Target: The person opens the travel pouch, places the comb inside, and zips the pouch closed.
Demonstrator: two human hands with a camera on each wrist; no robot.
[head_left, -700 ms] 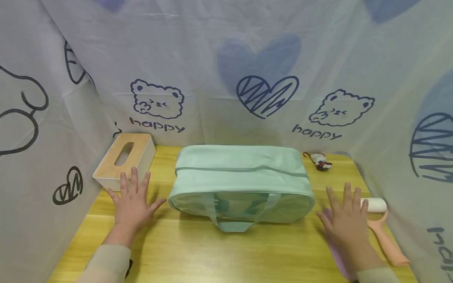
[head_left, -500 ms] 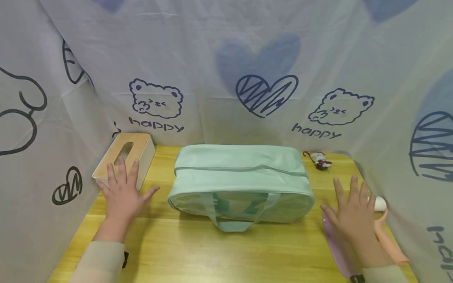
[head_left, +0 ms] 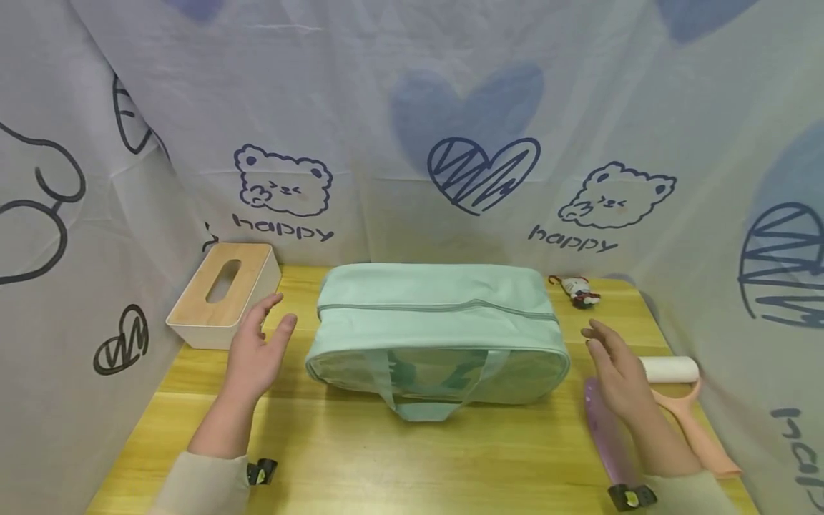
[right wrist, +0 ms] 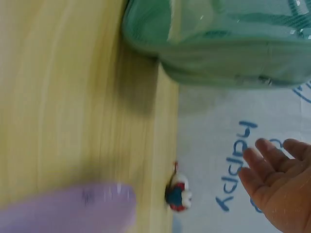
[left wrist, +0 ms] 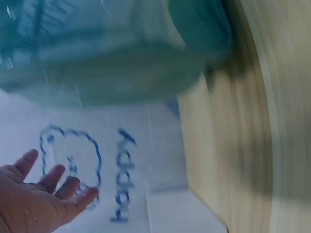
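A mint-green zippered bag (head_left: 438,329) with a clear front panel and a hanging strap handle stands mid-table. To its left, my left hand (head_left: 254,354) is held turned sideways, fingers loosely extended and holding nothing. On the other side my right hand (head_left: 618,372) is turned the same way, palm towards the bag, also holding nothing. Neither hand touches the bag. Both wrist views show the bag's ends, with relaxed fingers of the left hand (left wrist: 39,199) and the right hand (right wrist: 282,184) apart from it. Teal shapes show dimly through the panel.
A tissue box (head_left: 225,286) with a wooden lid stands at the back left. At the right lie a small figurine keychain (head_left: 579,292), a purple elongated object (head_left: 605,429) partly under the right arm, and a lint roller (head_left: 672,370) with a peach handle. Printed cloth (head_left: 380,107) encloses the table.
Both hands have turned from palms down with spread fingers to sideways, palms facing inward. The left hand first drifted left, then came back towards the bag; the right hand moved slightly inward. The bag has not moved.
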